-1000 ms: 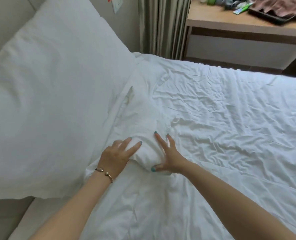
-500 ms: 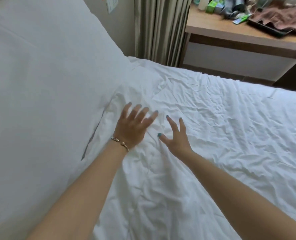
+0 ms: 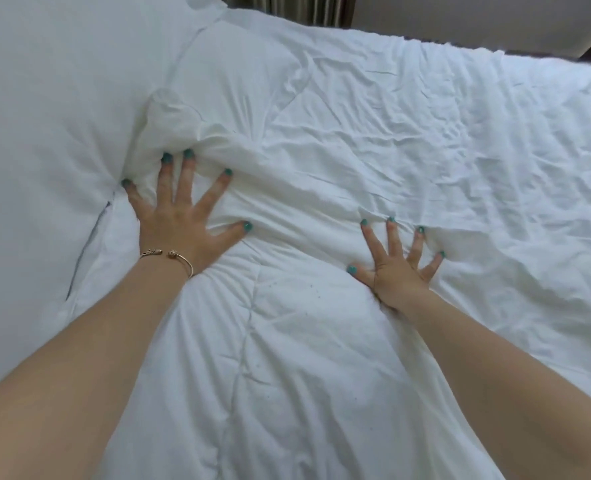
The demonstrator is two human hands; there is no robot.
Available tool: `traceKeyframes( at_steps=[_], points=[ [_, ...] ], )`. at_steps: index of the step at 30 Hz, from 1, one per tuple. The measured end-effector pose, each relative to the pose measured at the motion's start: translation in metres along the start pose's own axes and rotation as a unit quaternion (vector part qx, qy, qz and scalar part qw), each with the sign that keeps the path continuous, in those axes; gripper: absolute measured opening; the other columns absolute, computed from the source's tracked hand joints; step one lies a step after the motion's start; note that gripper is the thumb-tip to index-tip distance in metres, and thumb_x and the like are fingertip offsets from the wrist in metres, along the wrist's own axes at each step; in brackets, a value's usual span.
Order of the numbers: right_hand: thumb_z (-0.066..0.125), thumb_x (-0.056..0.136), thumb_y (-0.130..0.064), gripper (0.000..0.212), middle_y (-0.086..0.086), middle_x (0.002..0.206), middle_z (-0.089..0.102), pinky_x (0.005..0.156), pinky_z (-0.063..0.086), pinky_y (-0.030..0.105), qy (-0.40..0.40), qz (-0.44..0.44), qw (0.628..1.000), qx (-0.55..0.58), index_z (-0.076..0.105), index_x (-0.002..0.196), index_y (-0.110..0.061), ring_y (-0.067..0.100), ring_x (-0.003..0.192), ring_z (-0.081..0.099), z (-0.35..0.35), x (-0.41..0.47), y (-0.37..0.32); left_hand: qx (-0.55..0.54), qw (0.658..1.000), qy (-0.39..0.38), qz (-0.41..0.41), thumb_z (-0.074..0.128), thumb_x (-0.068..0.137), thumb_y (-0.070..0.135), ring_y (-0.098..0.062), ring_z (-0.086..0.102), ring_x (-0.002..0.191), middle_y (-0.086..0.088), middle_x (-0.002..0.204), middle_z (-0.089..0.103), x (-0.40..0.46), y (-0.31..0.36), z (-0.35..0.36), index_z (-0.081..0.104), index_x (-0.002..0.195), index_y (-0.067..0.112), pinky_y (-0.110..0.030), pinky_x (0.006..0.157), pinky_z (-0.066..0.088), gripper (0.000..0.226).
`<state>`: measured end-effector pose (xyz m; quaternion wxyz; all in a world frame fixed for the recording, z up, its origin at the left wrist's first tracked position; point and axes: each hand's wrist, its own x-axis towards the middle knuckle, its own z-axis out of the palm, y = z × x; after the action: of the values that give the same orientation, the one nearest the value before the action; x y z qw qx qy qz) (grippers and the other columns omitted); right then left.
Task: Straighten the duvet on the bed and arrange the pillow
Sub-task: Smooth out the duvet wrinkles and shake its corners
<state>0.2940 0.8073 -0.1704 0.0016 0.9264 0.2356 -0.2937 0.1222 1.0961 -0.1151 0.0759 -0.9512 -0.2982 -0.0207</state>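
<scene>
white, creased duvet (image 3: 373, 150) lies under both hands, left hand (image 3: 178, 220) and right hand (image 3: 396, 275) spread flat, beside the smooth pillow (image 3: 45, 116).

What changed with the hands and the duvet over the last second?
Both hands let go of the bunched duvet corner. The left hand slid up beside the pillow; the right hand moved out to the right. Both now press flat on the duvet, fingers spread. The pillow stayed put.

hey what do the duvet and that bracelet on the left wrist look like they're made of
Duvet: white woven fabric, probably cotton or a blend, matte, with fine creases and stitched quilting lines over soft filling that dents under the hands. Bracelet: thin gold-coloured metal, shiny, an open cuff with small knobbed ends; plating or solid cannot be told.
</scene>
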Motion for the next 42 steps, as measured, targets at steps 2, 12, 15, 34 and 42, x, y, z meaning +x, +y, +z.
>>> traceKeyframes(
  at_steps=[2, 12, 15, 34, 42],
  points=[
    [0.033, 0.079, -0.083, 0.081, -0.018, 0.151, -0.037, 0.102, -0.018, 0.07, -0.003, -0.001, 1.0, 0.005, -0.026, 0.132, -0.066, 0.032, 0.137, -0.039, 0.0, 0.0, 0.001, -0.001, 1.0, 0.009, 0.004, 0.018, 0.077, 0.089, -0.024, -0.012, 0.148, 0.0, 0.161, -0.015, -0.001, 0.003, 0.003, -0.006, 0.146, 0.055, -0.073, 0.106, -0.001, 0.081],
    [0.031, 0.086, -0.076, 0.073, -0.012, 0.159, -0.02, 0.107, -0.008, 0.071, 0.007, -0.009, 1.0, 0.021, -0.005, 0.146, -0.054, 0.038, 0.142, -0.028, -0.019, -0.053, -0.007, 0.084, 0.988, -0.124, -0.045, 0.004, 0.088, 0.072, -0.03, -0.015, 0.147, -0.008, 0.161, -0.014, 0.0, 0.044, -0.052, -0.011, 0.15, 0.043, -0.07, 0.109, -0.005, 0.07],
    [0.041, 0.089, -0.067, 0.066, -0.017, 0.16, -0.013, 0.11, -0.004, 0.068, 0.045, -0.016, 0.993, 0.107, 0.01, 0.146, -0.055, 0.034, 0.144, -0.024, -0.018, -0.108, 0.001, -0.048, 0.998, 0.003, 0.044, 0.032, 0.095, 0.054, -0.029, 0.004, 0.148, -0.012, 0.159, 0.018, -0.071, 0.102, -0.084, 0.029, 0.15, 0.032, -0.069, 0.109, -0.009, 0.059],
    [0.009, 0.088, -0.077, 0.067, -0.012, 0.161, 0.003, 0.113, 0.0, 0.056, 0.055, -0.104, 0.992, -0.045, -0.002, 0.149, -0.052, 0.021, 0.149, 0.007, 0.091, -0.237, 0.123, -0.049, 0.978, -0.193, 0.056, 0.022, 0.087, 0.073, -0.032, 0.023, 0.144, -0.009, 0.157, 0.025, -0.288, 0.127, -0.037, 0.035, 0.147, 0.038, -0.064, 0.114, 0.001, 0.071],
    [0.023, 0.098, -0.056, 0.061, -0.011, 0.161, -0.013, 0.117, -0.004, 0.053, -0.064, -0.019, 0.998, 0.004, -0.003, 0.151, -0.043, 0.02, 0.148, -0.017, 0.083, -0.317, 0.098, -0.118, 0.939, -0.323, 0.017, 0.007, 0.087, 0.066, -0.024, 0.013, 0.148, -0.004, 0.161, 0.016, -0.362, 0.134, -0.071, 0.017, 0.152, 0.034, -0.043, 0.116, -0.006, 0.073]
  ],
)
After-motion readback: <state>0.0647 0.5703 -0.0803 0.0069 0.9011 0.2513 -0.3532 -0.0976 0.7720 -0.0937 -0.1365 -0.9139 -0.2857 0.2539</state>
